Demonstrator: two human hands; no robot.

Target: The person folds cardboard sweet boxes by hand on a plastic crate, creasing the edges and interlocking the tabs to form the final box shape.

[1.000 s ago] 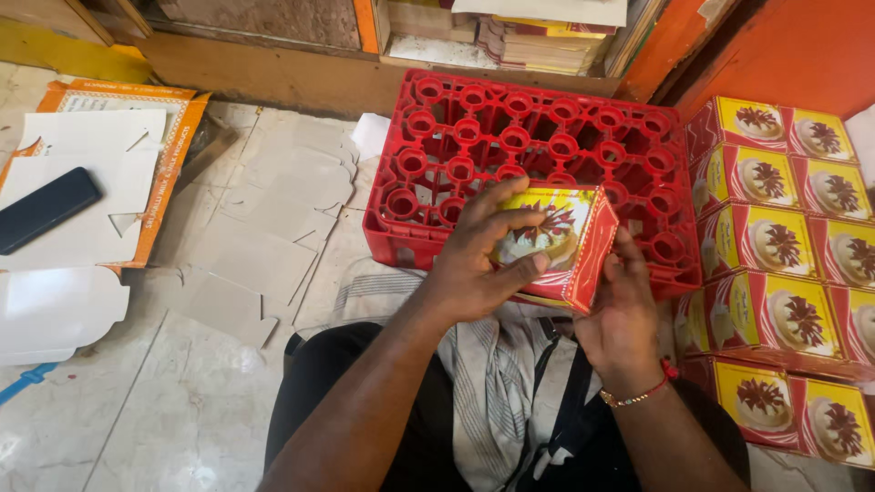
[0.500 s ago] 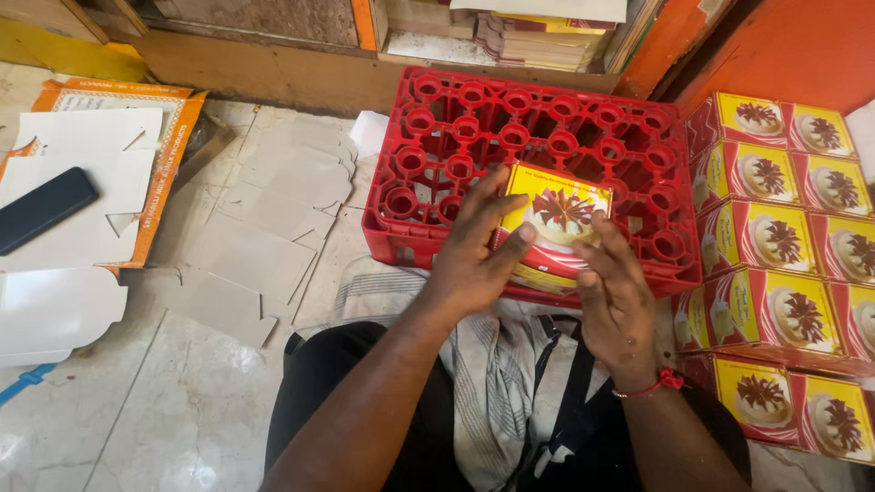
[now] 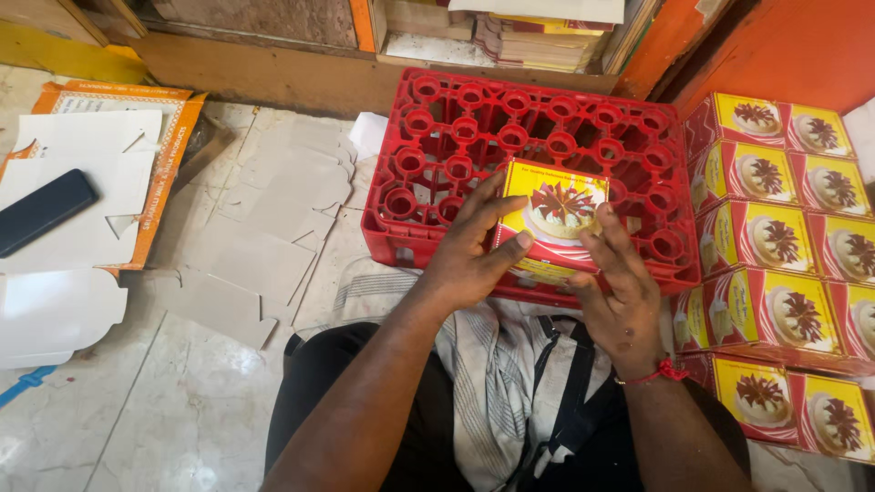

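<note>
Both hands on one yellow box (image 3: 554, 219), over the red crate (image 3: 437, 164).

Head view: my left hand (image 3: 469, 255) clamps the box's left edge, thumb on the front face, fingers spread up the side. My right hand (image 3: 620, 287) presses flat-fingered on its right edge, red thread at the wrist. The box sits tilted between my palms, cake picture up. Right of my right hand: finished boxes (image 3: 784, 228) stacked. Left of my left hand: flat blanks (image 3: 264, 219) on the floor, with a phone (image 3: 41, 211) farther out.
</note>
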